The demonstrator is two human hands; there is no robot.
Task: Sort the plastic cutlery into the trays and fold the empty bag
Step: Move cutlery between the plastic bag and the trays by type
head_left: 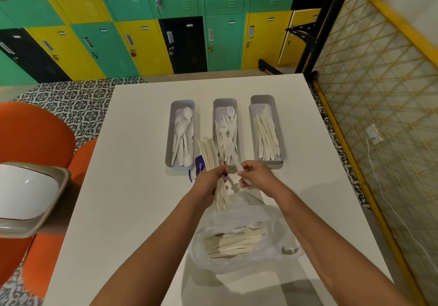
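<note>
A: Nearest us is the plastic bag [239,241], mouth open on the white table [132,187], a stack of cutlery showing through it; it lies on the near side of the fork tray [225,132]

B: And the hands, just short of that tray?

A: The left hand [208,184] is clenched round a fan of knives [212,165], blades pointing away. The right hand [254,177] pinches one white piece [241,175]; what kind, I can't tell

B: I'd say pull it straight along its length so the fan stays together

A: Then knives belong in the knife tray [266,130], right of the fork tray. Lay them lengthwise, handles near, like those already inside

B: The spoon tray [181,135], left of the fork tray, needs nothing here. Bag folding comes last
</note>
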